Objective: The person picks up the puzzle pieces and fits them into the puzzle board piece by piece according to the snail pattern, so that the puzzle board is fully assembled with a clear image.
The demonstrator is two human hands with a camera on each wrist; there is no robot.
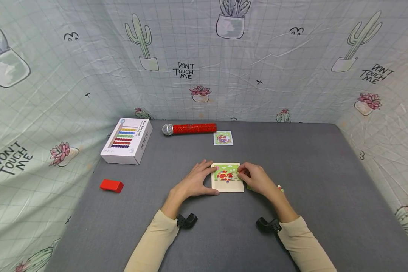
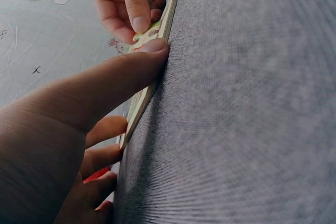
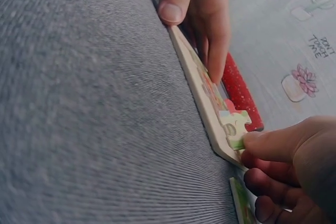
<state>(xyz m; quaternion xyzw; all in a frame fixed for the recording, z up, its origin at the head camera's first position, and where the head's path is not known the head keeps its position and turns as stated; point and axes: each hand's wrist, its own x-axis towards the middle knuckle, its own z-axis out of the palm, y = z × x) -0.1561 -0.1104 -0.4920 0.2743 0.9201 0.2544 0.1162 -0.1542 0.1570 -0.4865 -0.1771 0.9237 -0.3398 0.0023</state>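
Observation:
A small wooden jigsaw board lies on the grey table, its upper part filled with a green and red picture and its lower part bare wood. My left hand holds the board from the left, thumb at the near edge and index finger over the picture. Between thumb and fingertips, my right hand pinches a light green jigsaw piece at the board's right side, where the piece overlaps the picture. Beneath the right hand, another green piece lies on the table, partly hidden.
Behind the board are a picture card and a red glittery microphone. A white box showing a bead abacus stands at back left, with a red block nearer. Printed cloth hangs around the table's back and sides.

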